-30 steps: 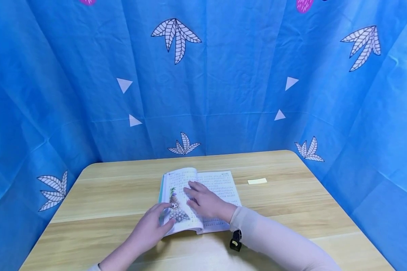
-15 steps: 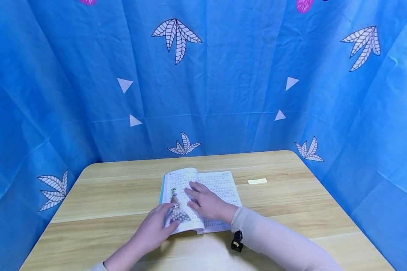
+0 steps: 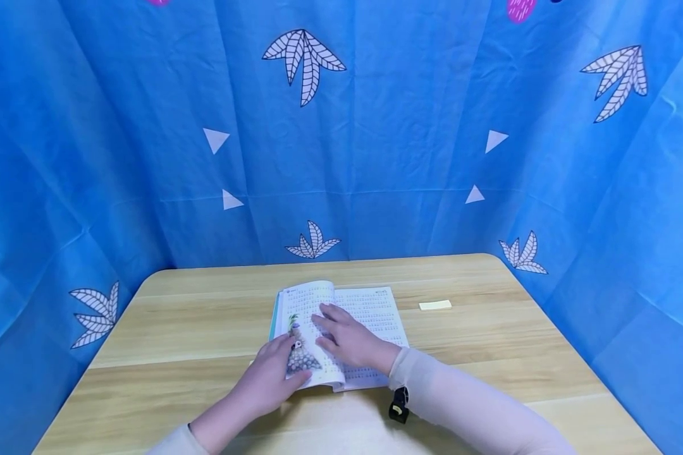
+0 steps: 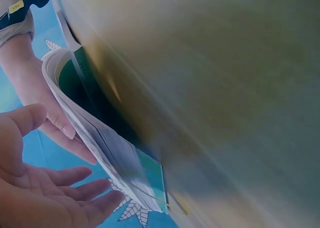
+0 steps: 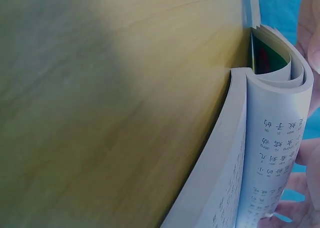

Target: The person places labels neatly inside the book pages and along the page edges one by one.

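Note:
An open book (image 3: 370, 309) with printed text lies on the table, its left pages bulging up in a curve and carrying a drawing of grey pebbles. My left hand (image 3: 267, 379) is at the lower left of that page, fingers over its outer edge and thumb near the bottom edge. In the left wrist view the left hand (image 4: 65, 193) has spread, relaxed fingers beside the raised page block (image 4: 95, 133). My right hand (image 3: 353, 338) rests across the book near the fold, fingers extended over the left page. The right wrist view shows the curled pages (image 5: 280, 138) close up.
A pale yellow paper strip (image 3: 435, 305) lies on the wooden table (image 3: 489, 354) to the right of the book. A thin yellow edge (image 4: 177, 207) shows by the book's cover in the left wrist view. A blue patterned curtain (image 3: 404, 126) surrounds the table.
My left hand has slid slightly right, further over the left page, covering more of its outer edge. The right hand stays in place on the book. The head view has shifted slightly.

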